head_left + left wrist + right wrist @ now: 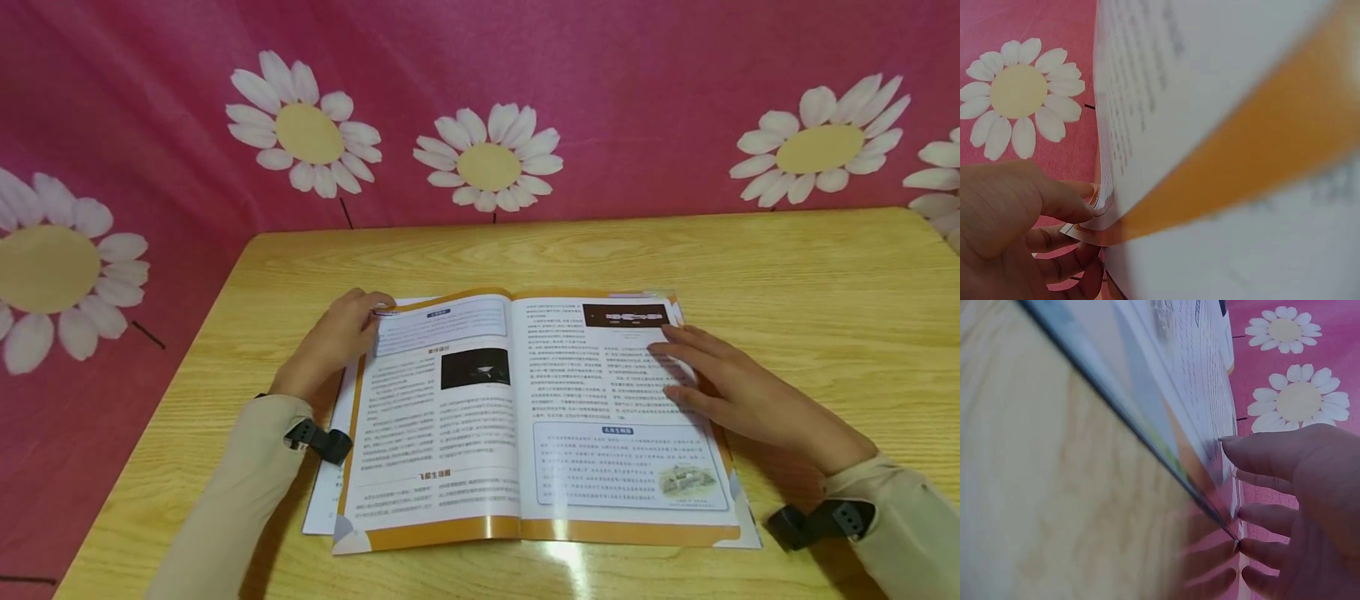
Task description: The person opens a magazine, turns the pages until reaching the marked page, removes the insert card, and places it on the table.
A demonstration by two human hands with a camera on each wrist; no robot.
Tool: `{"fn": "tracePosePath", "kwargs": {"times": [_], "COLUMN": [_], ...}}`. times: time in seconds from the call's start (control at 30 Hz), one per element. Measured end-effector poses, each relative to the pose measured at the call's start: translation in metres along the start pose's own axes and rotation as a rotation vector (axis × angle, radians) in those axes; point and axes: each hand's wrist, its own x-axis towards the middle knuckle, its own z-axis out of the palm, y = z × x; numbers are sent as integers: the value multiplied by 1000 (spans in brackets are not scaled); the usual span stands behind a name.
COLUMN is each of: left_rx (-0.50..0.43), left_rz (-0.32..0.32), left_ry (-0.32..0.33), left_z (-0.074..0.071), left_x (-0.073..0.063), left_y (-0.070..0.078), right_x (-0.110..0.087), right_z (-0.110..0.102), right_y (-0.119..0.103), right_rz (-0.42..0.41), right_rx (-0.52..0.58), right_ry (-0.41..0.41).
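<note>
An open book with orange-bordered printed pages lies on the wooden table. At its left page's upper outer edge is my left hand. Seen from the left wrist, the left hand pinches the page edge, thumb on one side and fingers behind. My right hand rests on the outer part of the right page, its fingers extended. In the right wrist view, the right hand touches the page and the book's edge with its fingertips.
Under the book is the light wooden table. A pink cloth printed with white daisies hangs behind the table and on its left. More white page edges stick out beneath the left page.
</note>
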Motion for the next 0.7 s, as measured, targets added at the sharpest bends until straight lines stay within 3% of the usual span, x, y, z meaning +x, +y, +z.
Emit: {"fn": "tracePosePath", "kwargs": {"times": [0.3,0.5,0.7], "left_rx": [-4,19,60], "left_rz": [-23,-68,-27], "left_ry": [-9,-51,-51], "left_z": [-3,-5,-5], "left_x": [1,2,3], "left_y": [-1,-2,1], "right_x": [0,0,-1], "right_z": [0,1,1], "right_y": [0,1,0], "right_rz": [21,20,22], "right_rx": [14,11,21], "right_ry": [-11,-11,-4]}}
